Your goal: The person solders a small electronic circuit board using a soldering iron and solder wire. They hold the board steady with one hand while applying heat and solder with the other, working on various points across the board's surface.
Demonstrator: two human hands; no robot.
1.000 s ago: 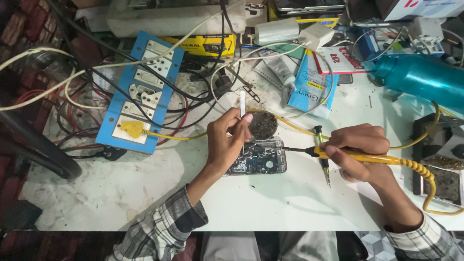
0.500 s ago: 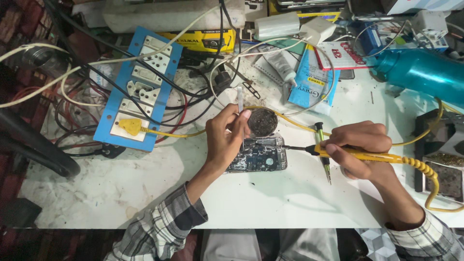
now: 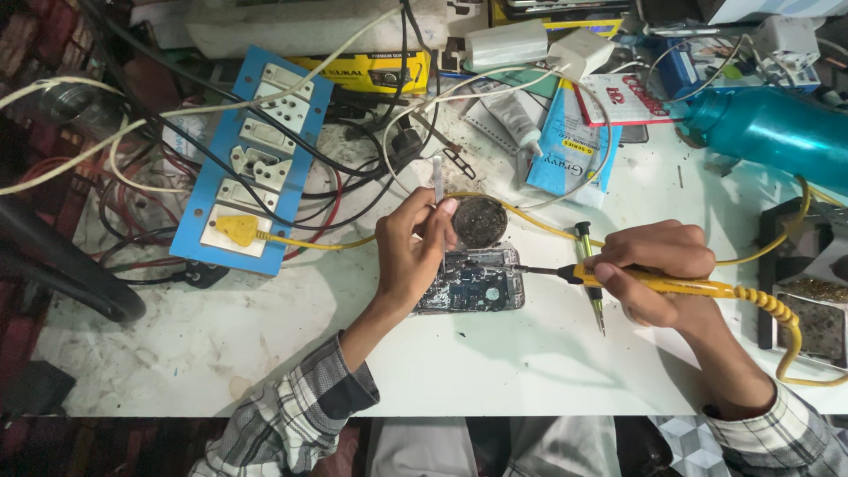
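1 head camera looks steeply down, close over the workbench (image 3: 495,371).

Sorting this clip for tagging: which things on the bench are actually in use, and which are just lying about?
In use:
left hand holding a thin white stick
right hand holding the yellow soldering iron
opened phone circuit board
round tin

Lying about:
blue socket board
teal bottle
screwdriver
white charger

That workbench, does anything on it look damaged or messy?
Yes. The opened phone under the left hand lies with its circuit board bare. The white table is scuffed and stained, and cables tangle over the blue socket board. The right hand holds a yellow soldering iron.
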